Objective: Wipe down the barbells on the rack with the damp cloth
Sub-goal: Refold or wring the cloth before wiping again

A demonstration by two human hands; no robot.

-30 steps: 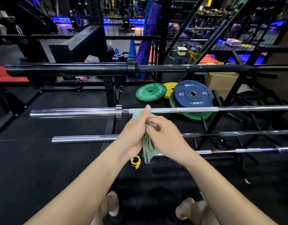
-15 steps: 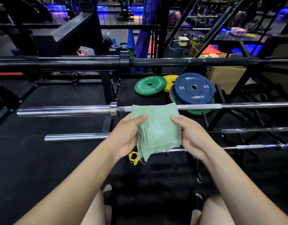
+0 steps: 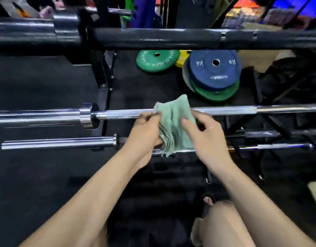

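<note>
Here, a folded green cloth (image 3: 173,125) is gripped by the left hand (image 3: 144,129) and pinched by the right hand (image 3: 205,132) against the chrome barbell (image 3: 225,110), apparently readied for wrapping and sliding along the shaft.

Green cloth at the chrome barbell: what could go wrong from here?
1. The green cloth is bunched in folds between the left hand and right hand, so only a narrow patch may wipe the chrome barbell.
2. Its loose lower edge hangs over the lowest bar and could snag.
3. The black barbell above may get skipped.
</note>
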